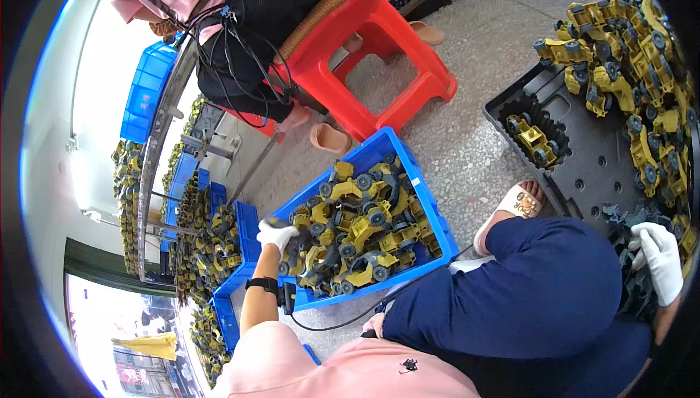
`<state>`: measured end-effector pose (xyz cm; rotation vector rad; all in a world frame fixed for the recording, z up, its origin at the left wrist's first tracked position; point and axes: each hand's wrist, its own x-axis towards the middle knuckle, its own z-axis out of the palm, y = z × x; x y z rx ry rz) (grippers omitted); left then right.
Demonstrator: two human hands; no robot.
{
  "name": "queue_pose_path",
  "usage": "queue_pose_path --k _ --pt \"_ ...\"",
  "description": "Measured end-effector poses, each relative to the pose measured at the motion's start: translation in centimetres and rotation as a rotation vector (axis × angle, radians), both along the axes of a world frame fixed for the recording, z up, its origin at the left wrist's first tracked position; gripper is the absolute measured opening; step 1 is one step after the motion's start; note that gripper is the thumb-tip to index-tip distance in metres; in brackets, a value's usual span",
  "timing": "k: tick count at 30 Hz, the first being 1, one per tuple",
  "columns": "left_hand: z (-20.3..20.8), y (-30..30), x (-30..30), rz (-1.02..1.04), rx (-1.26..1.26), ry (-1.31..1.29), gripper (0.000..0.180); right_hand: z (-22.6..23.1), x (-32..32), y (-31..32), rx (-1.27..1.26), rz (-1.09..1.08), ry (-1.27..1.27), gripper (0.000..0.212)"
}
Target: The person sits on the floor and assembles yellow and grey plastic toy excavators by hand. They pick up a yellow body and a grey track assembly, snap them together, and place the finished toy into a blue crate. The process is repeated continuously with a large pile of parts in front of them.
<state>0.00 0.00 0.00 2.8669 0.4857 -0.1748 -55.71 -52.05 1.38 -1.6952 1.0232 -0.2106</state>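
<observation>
My left hand (277, 235), in a white glove, is at the left edge of a blue crate (436, 212) piled with yellow and grey toy trucks (364, 227). Its fingers are curled, and a small dark piece (274, 221) shows at them, too blurred to name. Far to the right, my right hand (660, 261), also gloved in white, is beside a heap of dark grey plastic parts (633, 216) in a black tray. Its fingers are bent together at those parts; whatever they hold is hidden.
A black tray (583, 172) at the right carries more toy trucks (642, 70). Ahead, a person sits on a red stool (372, 55). At the left, blue bins (246, 230) and a metal-framed rack (154, 179) hold more trucks. A cable (343, 325) runs from my left wrist.
</observation>
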Motion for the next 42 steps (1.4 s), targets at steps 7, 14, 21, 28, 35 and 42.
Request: queue_pose_path --k 7,14,21,28,35,42 --pt "-2.5 6.9 -2.2 0.078 0.271 -0.366 0.1 -3.0 -0.8 0.6 -0.048 -0.071 -0.034 0.021" --pt "-5.5 2.0 -8.6 -0.723 0.541 -0.019 0.091 -3.0 -2.3 0.3 -0.039 -0.099 0.026 0.021" --pt "-8.3 7.8 -4.8 -0.408 0.216 0.23 0.095 -3.0 -3.5 0.4 -0.062 -0.135 0.021 0.024" --pt "-11.3 9.0 -5.4 0.076 0.028 0.004 0.075 -2.1 -3.3 0.9 -0.081 -0.122 0.065 0.024" --pt "-10.7 9.4 -6.0 -0.322 0.259 -0.173 0.058 -1.1 -2.7 1.7 -0.071 -0.115 0.094 0.024" --pt "-11.9 1.3 -2.5 0.071 0.33 -0.408 0.05 1.9 -0.9 2.2 0.009 -0.025 0.125 0.024"
